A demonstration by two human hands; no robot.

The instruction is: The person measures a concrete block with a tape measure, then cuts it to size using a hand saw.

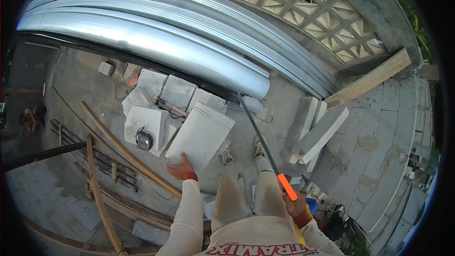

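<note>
My right hand is closed around the orange handle of a long-bladed handsaw. The dark blade points away from me, past my right foot, to the edge of the metal sheets. A pale, smooth concrete block lies tilted in front of my legs, with a line across its far end. On its near left edge rests my left hand, fingers spread and gripping nothing. Beyond and left of this block are several rougher blocks, a hammer and a coiled tape measure.
Long shiny metal sheets stretch across the back, below a patterned block wall. Several pale bars and a wooden plank are at right. Timber strips lie at left. Another person is at far left.
</note>
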